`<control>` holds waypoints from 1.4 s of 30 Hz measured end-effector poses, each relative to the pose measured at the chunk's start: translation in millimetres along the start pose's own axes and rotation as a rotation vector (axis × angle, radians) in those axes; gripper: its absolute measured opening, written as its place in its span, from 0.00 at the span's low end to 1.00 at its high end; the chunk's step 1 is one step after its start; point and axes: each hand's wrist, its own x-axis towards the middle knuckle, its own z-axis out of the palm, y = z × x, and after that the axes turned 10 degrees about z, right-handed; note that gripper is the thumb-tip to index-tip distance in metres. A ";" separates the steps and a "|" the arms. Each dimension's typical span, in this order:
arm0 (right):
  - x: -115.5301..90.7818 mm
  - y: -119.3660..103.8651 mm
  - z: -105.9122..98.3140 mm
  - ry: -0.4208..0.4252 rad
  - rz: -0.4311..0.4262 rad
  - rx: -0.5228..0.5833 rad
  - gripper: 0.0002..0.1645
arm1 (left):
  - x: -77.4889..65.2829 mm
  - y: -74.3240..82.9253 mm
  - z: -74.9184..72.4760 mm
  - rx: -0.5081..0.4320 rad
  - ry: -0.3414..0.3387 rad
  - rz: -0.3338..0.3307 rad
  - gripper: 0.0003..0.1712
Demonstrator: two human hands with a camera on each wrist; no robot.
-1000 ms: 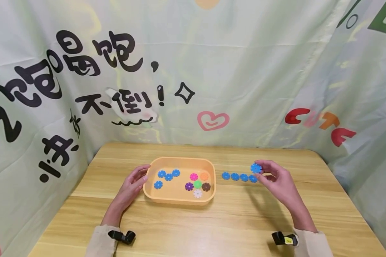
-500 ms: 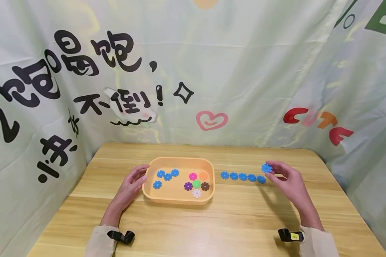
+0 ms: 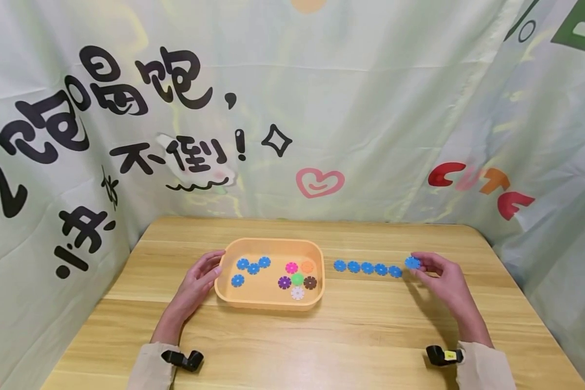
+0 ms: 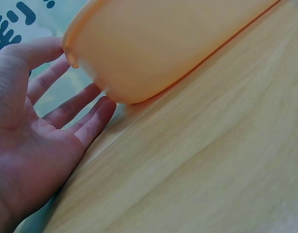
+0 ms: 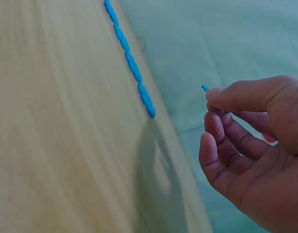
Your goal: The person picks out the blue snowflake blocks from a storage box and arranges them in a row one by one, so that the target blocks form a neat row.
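My right hand (image 3: 441, 276) pinches a blue notched plastic disc (image 3: 412, 262) between thumb and fingertips, just beyond the right end of a row of similar blue discs (image 3: 367, 268). In the right wrist view, the held disc (image 5: 205, 88) shows only as a thin edge at the thumb tip, apart from the row (image 5: 132, 65) on the table. My left hand (image 3: 200, 281) rests against the left end of an orange tray (image 3: 268, 304). The left wrist view shows its fingers (image 4: 71, 109) loosely extended along the tray's outer wall (image 4: 154, 53).
Several blue discs (image 3: 253, 268) lie in the tray's left part. At its right are pink (image 3: 291, 267), orange (image 3: 306, 266), purple (image 3: 284, 282), green (image 3: 297, 279), brown (image 3: 310, 283) and white (image 3: 297, 293) ones. A printed curtain (image 3: 385, 135) hangs behind the wooden table (image 3: 351, 346).
My right hand has moved right with its disc, from over the row to past its end, then lowered slightly. The row's last disc has come into sight. My left hand stays at the tray.
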 end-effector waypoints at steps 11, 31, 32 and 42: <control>4.4 13.6 4.0 -0.057 0.076 -0.086 0.22 | 0.0 0.1 0.0 -0.009 0.003 -0.008 0.29; 8.0 23.1 8.4 -0.097 0.104 -0.152 0.20 | -0.2 0.3 0.1 -0.014 -0.001 -0.002 0.29; 8.6 23.0 8.5 -0.101 0.103 -0.152 0.21 | -0.3 0.4 0.0 -0.015 0.000 -0.004 0.29; 11.7 21.9 6.6 -0.131 0.097 -0.166 0.21 | 0.3 0.7 0.0 -0.002 0.006 -0.006 0.29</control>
